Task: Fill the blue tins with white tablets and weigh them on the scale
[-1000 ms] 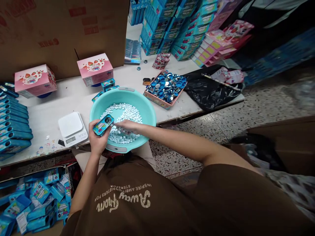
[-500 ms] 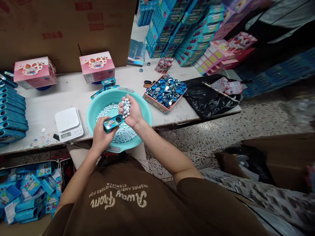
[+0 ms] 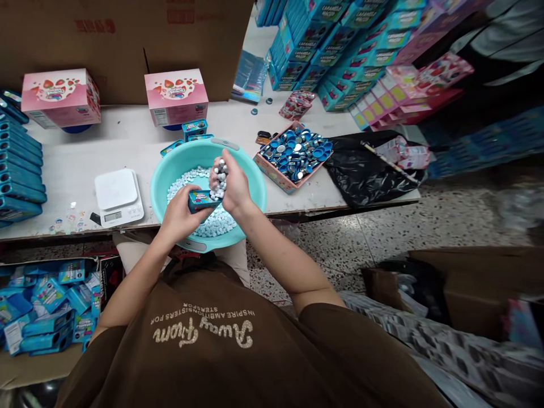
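I see left hand (image 3: 181,214) with fingers wrapped around small blue box (image 3: 198,199), thumb pressing near side. Box is above teal basin (image 3: 256,181), near its middle, open end toward three o'clock. Right hand (image 3: 234,184) is at this end, its fingers curled together around white pieces (image 3: 220,178); some pieces lie at opening. From basin, I find white scale (image 3: 117,190) at nine o'clock, tray (image 3: 276,177) with blue caps (image 3: 294,148) at two, pink carton (image 3: 176,99) at eleven.

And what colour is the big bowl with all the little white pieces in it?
The bowl is light turquoise, seen best in the head view.
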`<action>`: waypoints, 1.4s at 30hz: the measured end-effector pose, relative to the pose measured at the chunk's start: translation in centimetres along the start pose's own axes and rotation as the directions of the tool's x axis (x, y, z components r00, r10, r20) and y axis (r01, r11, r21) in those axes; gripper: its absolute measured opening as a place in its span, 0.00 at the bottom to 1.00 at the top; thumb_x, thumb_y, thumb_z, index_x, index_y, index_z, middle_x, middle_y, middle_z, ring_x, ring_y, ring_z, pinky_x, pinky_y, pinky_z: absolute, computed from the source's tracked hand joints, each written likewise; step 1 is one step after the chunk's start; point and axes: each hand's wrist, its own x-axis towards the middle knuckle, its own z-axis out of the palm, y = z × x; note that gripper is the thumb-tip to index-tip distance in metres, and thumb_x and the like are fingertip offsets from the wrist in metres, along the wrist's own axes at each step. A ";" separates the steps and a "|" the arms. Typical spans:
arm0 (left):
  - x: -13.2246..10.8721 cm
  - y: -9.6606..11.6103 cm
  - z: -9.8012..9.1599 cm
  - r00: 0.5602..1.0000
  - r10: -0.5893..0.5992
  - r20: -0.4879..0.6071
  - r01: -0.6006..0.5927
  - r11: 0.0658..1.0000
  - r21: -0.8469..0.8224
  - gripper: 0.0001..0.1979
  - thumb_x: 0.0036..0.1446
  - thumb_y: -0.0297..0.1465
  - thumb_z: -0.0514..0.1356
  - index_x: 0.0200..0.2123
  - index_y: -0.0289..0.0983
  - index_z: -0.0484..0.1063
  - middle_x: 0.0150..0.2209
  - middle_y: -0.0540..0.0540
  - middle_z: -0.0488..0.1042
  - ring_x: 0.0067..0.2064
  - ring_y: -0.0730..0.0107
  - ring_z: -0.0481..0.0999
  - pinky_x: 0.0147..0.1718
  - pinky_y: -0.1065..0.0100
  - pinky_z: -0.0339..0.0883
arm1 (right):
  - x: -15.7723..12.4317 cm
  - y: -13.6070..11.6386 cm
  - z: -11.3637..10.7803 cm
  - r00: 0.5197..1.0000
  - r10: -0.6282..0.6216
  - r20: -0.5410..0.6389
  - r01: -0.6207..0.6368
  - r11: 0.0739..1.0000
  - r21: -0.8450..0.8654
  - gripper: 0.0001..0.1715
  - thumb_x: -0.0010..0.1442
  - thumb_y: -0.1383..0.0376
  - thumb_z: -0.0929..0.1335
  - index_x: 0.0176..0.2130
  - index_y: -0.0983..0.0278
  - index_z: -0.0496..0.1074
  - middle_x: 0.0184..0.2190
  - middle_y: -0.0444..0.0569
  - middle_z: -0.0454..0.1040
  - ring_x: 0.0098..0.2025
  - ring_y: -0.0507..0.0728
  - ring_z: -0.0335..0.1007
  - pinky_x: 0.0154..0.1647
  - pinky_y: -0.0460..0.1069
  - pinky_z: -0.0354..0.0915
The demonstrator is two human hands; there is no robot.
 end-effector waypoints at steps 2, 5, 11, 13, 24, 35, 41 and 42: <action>0.1 -0.1 0.0 1.000 -0.005 0.005 0.006 0.999 -0.035 0.21 0.48 0.33 0.70 0.44 0.40 0.68 0.45 0.45 0.76 0.48 0.58 0.77 0.46 0.61 0.69 | 0.2 0.1 -0.3 1.000 -0.017 0.018 0.018 0.998 -0.063 0.33 0.55 0.34 0.64 0.36 0.60 0.68 0.23 0.43 0.61 0.26 0.52 0.60 0.24 0.48 0.59; 0.1 -0.2 0.3 0.999 -0.032 -0.030 0.030 0.998 -0.063 0.20 0.48 0.33 0.70 0.44 0.40 0.68 0.45 0.45 0.77 0.48 0.58 0.77 0.46 0.61 0.69 | 0.4 0.3 -0.4 0.997 -0.079 0.027 0.082 0.989 -0.121 0.34 0.55 0.33 0.64 0.38 0.59 0.68 0.26 0.44 0.63 0.27 0.52 0.62 0.25 0.48 0.61; -0.1 0.0 1.0 0.997 -0.004 -0.082 -0.004 0.995 -0.098 0.21 0.48 0.31 0.69 0.45 0.40 0.68 0.47 0.44 0.76 0.49 0.59 0.76 0.48 0.61 0.69 | 0.1 0.3 -0.2 0.987 -0.159 0.004 0.157 0.975 -0.155 0.33 0.58 0.34 0.62 0.42 0.58 0.70 0.28 0.46 0.65 0.33 0.55 0.68 0.30 0.50 0.68; -0.1 0.1 1.1 0.996 -0.021 -0.086 0.011 0.993 -0.119 0.21 0.48 0.32 0.70 0.45 0.40 0.68 0.46 0.44 0.76 0.49 0.59 0.77 0.47 0.61 0.69 | -0.1 0.3 -0.2 0.985 -0.170 0.005 0.168 0.970 -0.178 0.33 0.59 0.34 0.61 0.42 0.57 0.70 0.30 0.46 0.66 0.34 0.55 0.69 0.31 0.50 0.69; 0.0 -0.9 1.4 0.990 -0.137 -0.029 0.125 0.959 -0.254 0.22 0.45 0.34 0.71 0.44 0.40 0.69 0.46 0.45 0.76 0.48 0.59 0.77 0.48 0.61 0.69 | -0.1 0.0 0.0 0.995 -0.095 -0.044 0.093 0.995 -0.044 0.32 0.56 0.34 0.64 0.34 0.59 0.66 0.23 0.41 0.59 0.25 0.50 0.59 0.23 0.46 0.58; 0.6 -1.6 0.1 0.992 -0.119 -0.043 0.112 0.986 -0.126 0.20 0.46 0.34 0.70 0.43 0.39 0.72 0.43 0.44 0.77 0.48 0.56 0.76 0.50 0.56 0.69 | 1.4 -0.5 -3.1 0.997 0.031 -0.070 -0.031 1.000 0.003 0.30 0.53 0.37 0.68 0.30 0.59 0.63 0.18 0.35 0.54 0.17 0.45 0.43 0.16 0.45 0.42; 1.2 -2.0 -0.7 0.993 -0.053 -0.105 0.048 0.998 -0.051 0.20 0.47 0.36 0.71 0.43 0.40 0.73 0.44 0.42 0.78 0.48 0.55 0.77 0.49 0.54 0.71 | -0.1 0.6 -4.8 0.999 -0.028 -0.031 0.017 0.947 -0.320 0.33 0.46 0.36 0.72 0.25 0.62 0.68 0.16 0.37 0.58 0.18 0.46 0.47 0.18 0.46 0.43; 1.1 -1.8 -0.8 0.993 -0.042 -0.110 0.035 0.997 -0.068 0.20 0.47 0.36 0.71 0.44 0.41 0.73 0.45 0.43 0.78 0.48 0.56 0.77 0.49 0.55 0.71 | -0.2 0.7 -5.0 0.999 -0.038 -0.016 0.029 0.930 -0.367 0.33 0.47 0.36 0.71 0.25 0.62 0.68 0.15 0.37 0.58 0.18 0.46 0.47 0.19 0.46 0.44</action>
